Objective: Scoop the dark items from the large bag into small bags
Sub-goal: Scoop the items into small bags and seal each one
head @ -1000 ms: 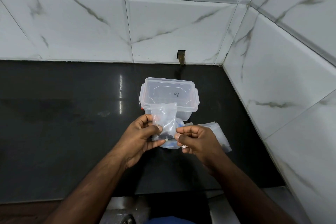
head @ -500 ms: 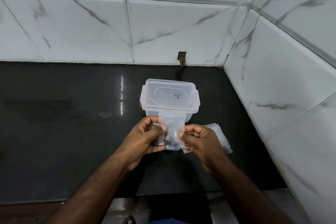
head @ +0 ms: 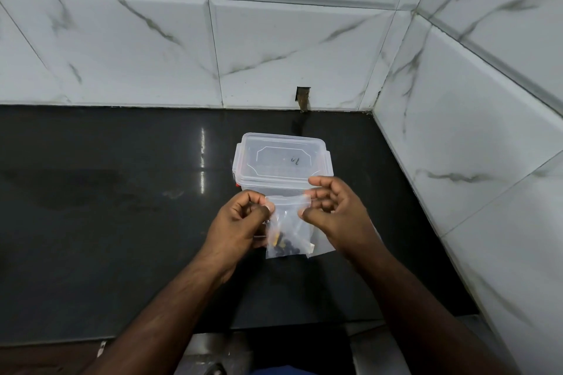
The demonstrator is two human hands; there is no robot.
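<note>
The left hand (head: 240,222) is held above the dark desk (head: 106,207); its thumb and forefinger are pinched on the upper left corner of the small bag (head: 288,227), which hangs upright between both hands, clear of the desk. A cluster of dark items (head: 285,248) is seen settled at the bottom of that bag, with a small yellowish piece among them. The bag's top strip is judged to be at the sealing stage; whether it is fully closed cannot be told.

Behind the bag, a clear lidded box (head: 281,161) stands on the desk, touching nothing visible.

The right hand (head: 335,216) is held at the bag's upper right corner with fingers loosely spread and relaxed; the thumb lies near the bag's edge, and a firm grip is not shown. Further clear plastic is glimpsed beneath this hand, but the large bag cannot be identified with certainty.

Risks noted: with only one corner pinched, the bag may be tilted or dropped, and contents may be spilled through an unsealed mouth. A partly pressed strip may be mistaken for closed.
</note>
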